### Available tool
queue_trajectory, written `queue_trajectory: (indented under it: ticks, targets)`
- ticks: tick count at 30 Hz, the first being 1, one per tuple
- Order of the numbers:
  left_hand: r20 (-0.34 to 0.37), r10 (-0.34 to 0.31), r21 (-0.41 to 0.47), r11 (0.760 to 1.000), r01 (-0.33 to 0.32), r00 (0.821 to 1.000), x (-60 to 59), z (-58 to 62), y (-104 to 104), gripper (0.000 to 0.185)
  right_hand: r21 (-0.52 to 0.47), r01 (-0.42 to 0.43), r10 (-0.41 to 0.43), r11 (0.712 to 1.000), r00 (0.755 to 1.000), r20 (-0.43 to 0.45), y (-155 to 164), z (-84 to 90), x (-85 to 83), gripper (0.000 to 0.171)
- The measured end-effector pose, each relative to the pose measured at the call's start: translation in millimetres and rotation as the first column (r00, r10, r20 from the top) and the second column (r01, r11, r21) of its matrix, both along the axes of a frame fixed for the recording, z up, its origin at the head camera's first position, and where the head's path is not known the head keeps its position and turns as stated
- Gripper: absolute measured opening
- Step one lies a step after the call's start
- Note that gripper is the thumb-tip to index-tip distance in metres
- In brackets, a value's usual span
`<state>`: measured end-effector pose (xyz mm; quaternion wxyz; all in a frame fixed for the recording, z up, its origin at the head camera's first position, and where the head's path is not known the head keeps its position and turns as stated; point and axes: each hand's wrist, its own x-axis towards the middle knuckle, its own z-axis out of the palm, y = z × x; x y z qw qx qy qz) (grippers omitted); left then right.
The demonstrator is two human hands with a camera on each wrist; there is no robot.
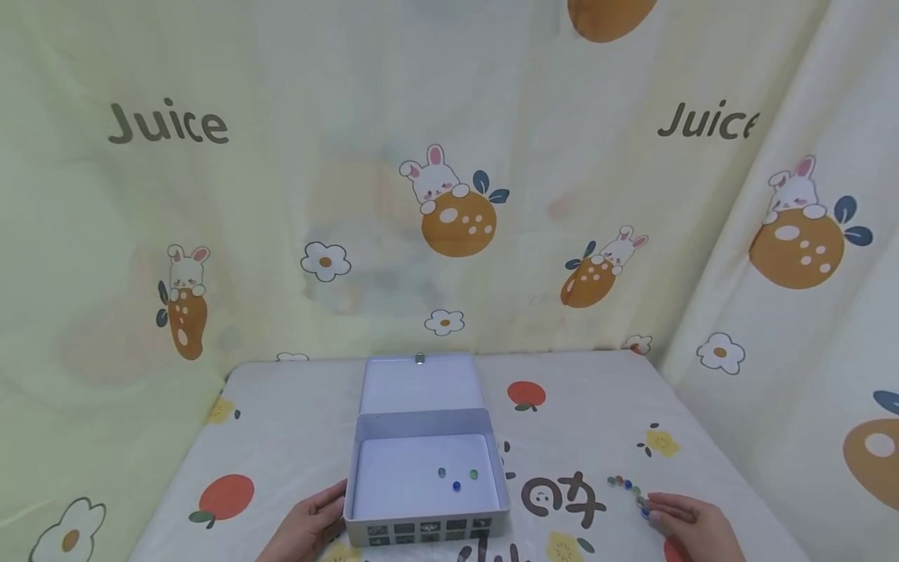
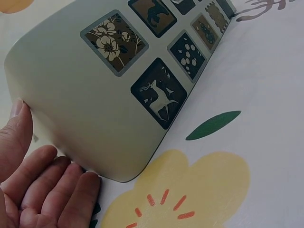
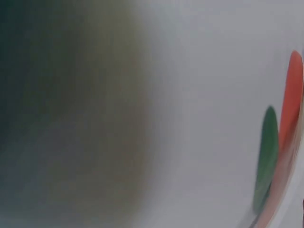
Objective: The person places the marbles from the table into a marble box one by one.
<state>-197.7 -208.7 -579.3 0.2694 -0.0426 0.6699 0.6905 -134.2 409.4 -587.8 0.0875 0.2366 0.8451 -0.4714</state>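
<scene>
A white metal box stands with its lid folded back. Inside lie a blue marble and two green marbles. My left hand rests against the box's left side near the front corner; in the left wrist view its thumb and loosely bent fingers are at the wall. On the cloth to the right, several glass marbles form a curved row. My right hand has its extended fingertips at the row's near end, by a blue marble. The right wrist view is mostly blurred.
A white cloth printed with fruit and flowers covers the table. Behind it and at both sides hang curtains with rabbit and orange prints. Small picture tiles decorate the box front.
</scene>
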Motion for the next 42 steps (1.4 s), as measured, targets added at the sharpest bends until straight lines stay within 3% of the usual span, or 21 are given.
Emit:
queue_trajectory:
  ticks: [11,25,30,36,42]
  targets:
    - [-0.006,0.002,0.006,1.0,-0.002,1.0,2.2,-1.0,1.3,0.082,0.09,-0.029,0.031,0.995,0.999,-0.016,-1.1,-4.1,-3.4,0.047]
    - [0.015,0.013,0.01,1.0,-0.013,1.0,0.5,-4.0,1.3,0.079,0.088,-0.011,0.015,0.996,0.999,-0.052,-1.8,-5.4,-1.1,0.036]
    - [0.016,0.013,0.007,1.0,-0.013,1.0,0.7,-3.0,1.4,0.08,0.086,-0.016,0.021,0.996,0.998,-0.06,-1.5,-0.2,0.2,0.046]
    - [0.007,0.0,0.008,1.0,0.0,1.0,1.2,-1.5,0.3,0.084,0.009,-0.012,0.012,1.0,0.999,-0.053,1.4,15.0,0.4,0.069]
    - [-0.005,-0.016,-0.001,1.0,0.016,1.0,0.4,0.5,-0.8,0.087,-0.035,-0.079,0.076,0.996,0.995,-0.057,-9.2,35.2,-4.3,0.075]
